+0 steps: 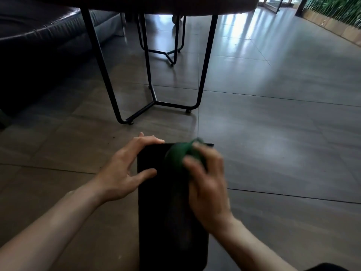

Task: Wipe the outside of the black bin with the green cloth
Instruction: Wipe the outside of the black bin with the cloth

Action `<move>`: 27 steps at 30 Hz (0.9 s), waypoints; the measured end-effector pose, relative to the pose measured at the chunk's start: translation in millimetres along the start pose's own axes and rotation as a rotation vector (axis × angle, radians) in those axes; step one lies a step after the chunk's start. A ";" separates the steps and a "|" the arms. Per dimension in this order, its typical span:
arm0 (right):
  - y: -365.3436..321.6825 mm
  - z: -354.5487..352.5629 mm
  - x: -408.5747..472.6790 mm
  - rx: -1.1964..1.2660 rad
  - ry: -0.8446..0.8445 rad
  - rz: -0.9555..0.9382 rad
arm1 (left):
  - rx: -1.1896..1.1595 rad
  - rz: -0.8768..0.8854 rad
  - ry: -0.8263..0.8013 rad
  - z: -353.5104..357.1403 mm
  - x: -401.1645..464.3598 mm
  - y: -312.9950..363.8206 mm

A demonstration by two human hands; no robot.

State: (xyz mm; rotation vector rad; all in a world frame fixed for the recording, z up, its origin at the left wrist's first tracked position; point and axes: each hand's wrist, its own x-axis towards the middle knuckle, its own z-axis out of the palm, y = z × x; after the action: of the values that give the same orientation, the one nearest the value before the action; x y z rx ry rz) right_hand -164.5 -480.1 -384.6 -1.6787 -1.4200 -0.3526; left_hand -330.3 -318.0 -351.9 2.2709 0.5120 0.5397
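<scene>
The black bin [168, 216] lies on its side on the tiled floor, its long side facing up and running from the bottom of the view toward a table. My left hand [125, 169] holds the bin's far left corner, fingers hooked over the far edge and thumb on the upper face. My right hand [207, 178], blurred, grips the bunched green cloth [178, 155] and presses it on the bin's upper face near the far right end. Part of the cloth is hidden under my fingers.
A table with black metal legs [154, 100] stands on the floor just beyond the bin. A dark sofa [39, 45] fills the upper left. A second metal frame [168, 53] stands farther back. Planters with green plants [336, 14] line the far right.
</scene>
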 end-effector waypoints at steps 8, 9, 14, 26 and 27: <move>-29.1 -4.3 12.2 0.355 0.200 0.325 | 0.008 -0.003 0.005 0.5 3.2 -2.2; -24.3 -1.1 -7.5 0.205 0.045 0.272 | 0.005 -0.008 0.008 0.0 3.0 -3.0; 1.0 -0.3 -94.0 -0.261 -0.409 -0.209 | 0.004 -0.030 0.013 -1.7 0.7 -4.8; 17.3 14.4 -16.7 -0.280 -0.188 -0.005 | -0.021 -0.056 0.037 -0.9 1.4 2.9; 12.1 18.1 -32.0 -0.261 -0.227 -0.132 | -0.017 -0.065 0.041 -2.8 1.0 2.4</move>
State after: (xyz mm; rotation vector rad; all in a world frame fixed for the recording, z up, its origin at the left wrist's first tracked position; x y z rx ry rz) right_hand -169.1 -486.6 -422.4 -1.8855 -1.7173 -0.4484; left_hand -330.5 -317.5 -348.1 2.2224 0.5976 0.5566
